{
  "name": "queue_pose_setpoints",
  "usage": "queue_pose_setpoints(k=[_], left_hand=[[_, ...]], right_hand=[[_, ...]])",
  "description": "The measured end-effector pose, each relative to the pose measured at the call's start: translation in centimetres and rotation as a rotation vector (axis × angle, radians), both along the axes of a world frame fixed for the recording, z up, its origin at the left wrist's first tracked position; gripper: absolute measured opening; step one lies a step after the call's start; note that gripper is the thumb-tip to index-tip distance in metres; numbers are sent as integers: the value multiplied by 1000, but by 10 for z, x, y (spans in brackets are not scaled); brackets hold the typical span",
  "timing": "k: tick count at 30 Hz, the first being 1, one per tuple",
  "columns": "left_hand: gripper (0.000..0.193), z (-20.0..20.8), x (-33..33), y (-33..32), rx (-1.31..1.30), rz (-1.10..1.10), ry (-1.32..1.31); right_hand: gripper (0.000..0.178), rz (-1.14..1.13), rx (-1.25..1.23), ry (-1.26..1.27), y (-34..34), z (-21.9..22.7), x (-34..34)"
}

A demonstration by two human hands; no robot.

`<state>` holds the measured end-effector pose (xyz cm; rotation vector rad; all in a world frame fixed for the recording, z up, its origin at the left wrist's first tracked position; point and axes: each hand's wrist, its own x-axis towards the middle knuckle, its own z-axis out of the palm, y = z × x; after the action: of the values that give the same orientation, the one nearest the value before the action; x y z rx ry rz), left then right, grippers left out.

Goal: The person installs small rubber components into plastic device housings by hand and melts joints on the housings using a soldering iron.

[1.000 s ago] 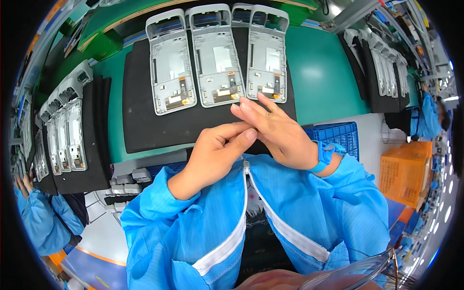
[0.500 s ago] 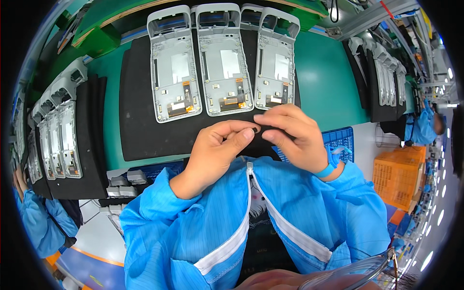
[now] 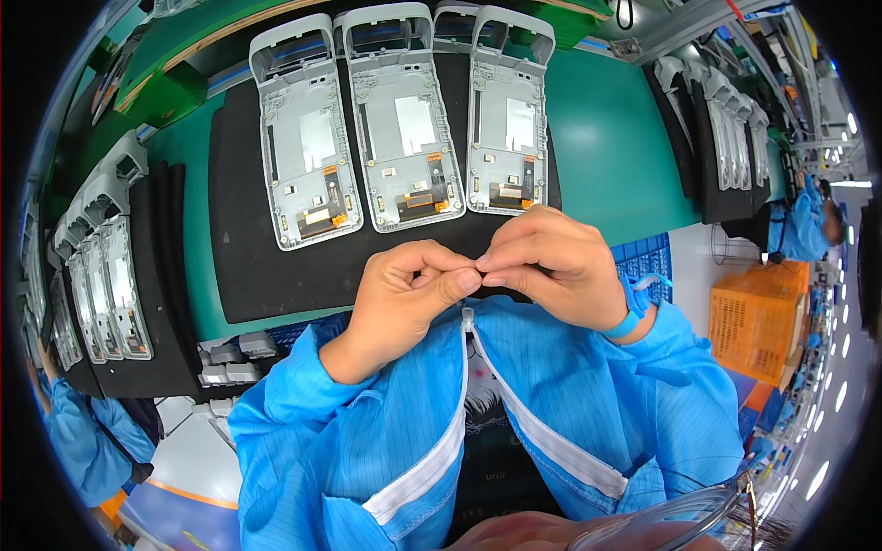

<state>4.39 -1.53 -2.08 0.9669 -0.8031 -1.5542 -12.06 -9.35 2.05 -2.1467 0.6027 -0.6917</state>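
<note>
Left hand [image 3: 404, 298] and right hand [image 3: 562, 275] meet in closed pinches; any gripped item is indiscernible. Three gray device housings [image 3: 395, 156] lie on the far side.

Grey housings [image 3: 381, 138] and blue-smocked co-workers [image 3: 797, 225] along benches [image 3: 625, 165] show a factory workshop.

Left grip [image 3: 404, 292] pinched, right grip [image 3: 565, 274] pinched, fingertips [image 3: 468, 279] meeting, forearms [image 3: 292, 372] angled inward

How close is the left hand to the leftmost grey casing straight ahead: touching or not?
Apart. The head view shows black mat plainly between the left hand and the lower right corner of the grey casing.
</note>
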Motion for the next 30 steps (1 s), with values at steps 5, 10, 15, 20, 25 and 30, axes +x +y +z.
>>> queue_pose_setpoints(k=[5, 10, 15, 20, 25, 30], left_hand=[[20, 1, 2, 1, 19, 14, -175], [21, 0, 8, -2, 77, -68, -183], [27, -12, 18, -4, 243, -149, 266], [24, -10, 23, 0, 233, -189, 296], [24, -18, 25, -4, 236, -172, 321], [24, -23, 24, -5, 229, -137, 347]], right_hand=[[11, -73, 72, 36, 1, 0, 3], [8, -239, -109, 151, -18, -6, -1], [5, -214, -296, 361, -31, -15, 7], [6, -156, -275, 410, -35, -18, 11], [8, -121, -333, 498, -34, -10, 16], [22, -94, -594, 635, -15, -11, 22]])
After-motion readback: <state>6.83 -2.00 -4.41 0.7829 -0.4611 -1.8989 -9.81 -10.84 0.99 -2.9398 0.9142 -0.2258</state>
